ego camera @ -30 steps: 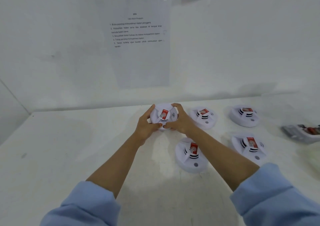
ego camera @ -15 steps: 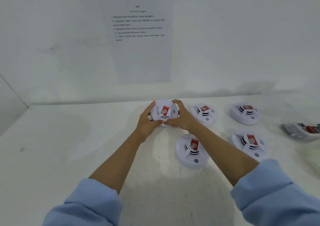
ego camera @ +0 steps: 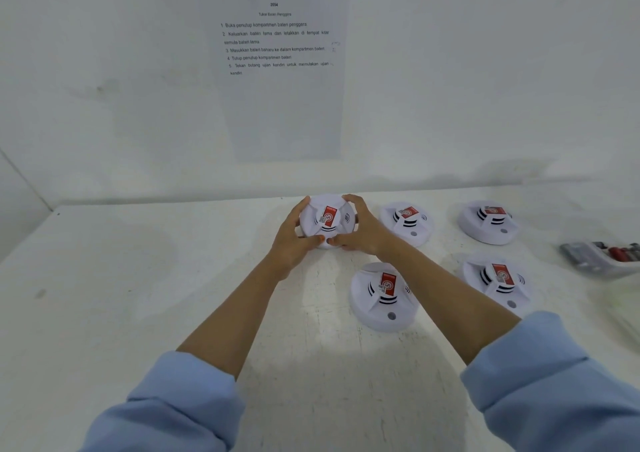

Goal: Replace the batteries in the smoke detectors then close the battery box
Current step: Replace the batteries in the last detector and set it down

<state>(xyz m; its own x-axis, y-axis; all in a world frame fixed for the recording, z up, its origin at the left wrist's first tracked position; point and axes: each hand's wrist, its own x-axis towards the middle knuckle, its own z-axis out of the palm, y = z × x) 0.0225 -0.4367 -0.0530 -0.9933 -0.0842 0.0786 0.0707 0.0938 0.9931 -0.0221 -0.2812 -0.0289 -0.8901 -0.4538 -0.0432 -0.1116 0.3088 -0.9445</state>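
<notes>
Unmoved, left hand (ego camera: 294,242) and right hand (ego camera: 362,235) keep their curled grip round the round white plastic smoke detector (ego camera: 327,221); four other detectors (ego camera: 381,297) lie right.

Free tabletop (ego camera: 138,278) left of the fingers (ego camera: 299,211); clutter to the right.
Between the fingers: held detector (ego camera: 327,219), no gap. Left and toward the body: bare surface, wide passage. Just right: back detector (ego camera: 407,221), with far-back detector (ego camera: 488,221) beyond it. Right and nearer the body: front detector (ego camera: 382,296) and far-front detector (ego camera: 495,283), narrow lanes between all four. Far right: battery box (ego camera: 602,257). Just beyond the fingers: wall (ego camera: 450,122), little room.
</notes>
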